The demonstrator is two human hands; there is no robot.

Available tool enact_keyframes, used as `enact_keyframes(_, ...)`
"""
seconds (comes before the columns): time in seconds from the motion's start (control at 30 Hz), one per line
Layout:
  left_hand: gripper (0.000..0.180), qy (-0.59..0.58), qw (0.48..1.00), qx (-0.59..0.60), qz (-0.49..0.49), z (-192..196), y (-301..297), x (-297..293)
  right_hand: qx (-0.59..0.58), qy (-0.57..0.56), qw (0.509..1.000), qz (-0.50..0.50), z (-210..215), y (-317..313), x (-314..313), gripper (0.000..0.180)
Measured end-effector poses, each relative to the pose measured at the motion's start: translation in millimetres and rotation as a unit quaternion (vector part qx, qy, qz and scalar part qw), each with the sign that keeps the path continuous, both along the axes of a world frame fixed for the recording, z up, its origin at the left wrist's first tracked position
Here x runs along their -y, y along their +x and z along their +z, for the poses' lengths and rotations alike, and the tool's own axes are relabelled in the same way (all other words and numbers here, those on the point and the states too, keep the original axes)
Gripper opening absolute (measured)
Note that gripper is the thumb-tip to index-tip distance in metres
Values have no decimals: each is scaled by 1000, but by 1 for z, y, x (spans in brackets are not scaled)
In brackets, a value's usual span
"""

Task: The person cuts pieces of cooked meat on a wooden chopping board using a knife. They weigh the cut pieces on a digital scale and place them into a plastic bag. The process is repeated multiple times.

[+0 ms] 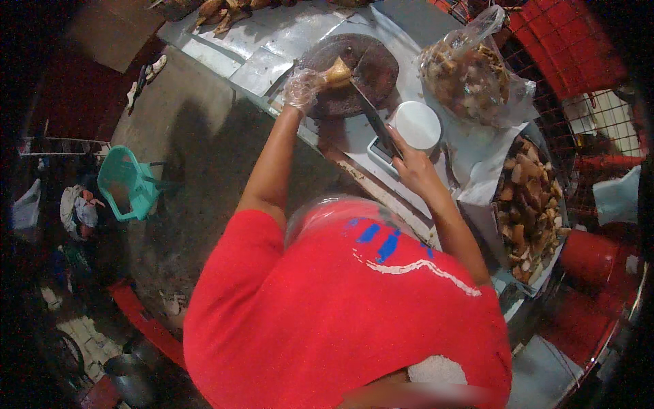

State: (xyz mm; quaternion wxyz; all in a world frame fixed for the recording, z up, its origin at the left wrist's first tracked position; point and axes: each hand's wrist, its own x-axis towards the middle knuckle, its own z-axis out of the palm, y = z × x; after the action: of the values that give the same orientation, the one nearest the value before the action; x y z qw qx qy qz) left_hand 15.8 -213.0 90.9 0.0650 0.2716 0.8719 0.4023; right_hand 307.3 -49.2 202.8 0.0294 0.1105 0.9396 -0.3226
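My left hand (304,90), in a clear plastic glove, is closed on a golden-brown piece of cooked meat (337,72), perhaps poultry. The meat rests at the left part of a round, dark chopping block (378,75). With its fingers wrapped round the handle, my right hand (414,165) grips a long knife (372,114). The blade slants up and left, its tip end at the right side of the meat; whether it touches the meat I cannot tell. Beneath the knife and right forearm stands a small scale with a round white top (417,125).
Right of the block sits a clear plastic bag (466,71) full of brown pieces. A tray of chopped brown meat pieces (530,208) lies nearer on the right. Whole cooked birds (228,12) rest at the table's far end. A green plastic chair (126,184) stands on the left floor.
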Motion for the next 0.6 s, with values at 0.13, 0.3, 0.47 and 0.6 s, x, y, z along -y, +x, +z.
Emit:
enact_keyframes(0.13, 22, 24, 994, -102, 9, -2, 8, -1, 71, 45, 996, 0, -2, -43, 17, 72)
enact_keyframes(0.3, 25, 40, 992, -120, -28, -3, 3, -2, 98, 59, 993, -18, 4, -77, 24, 74)
enact_keyframes(0.47, 31, 58, 987, -143, -44, -5, 2, -3, 118, 77, 990, -28, -4, -87, 29, 76)
enact_keyframes(0.6, 28, 22, 992, -103, -69, 3, 2, -2, 128, 92, 987, -43, -4, -95, 32, 76)
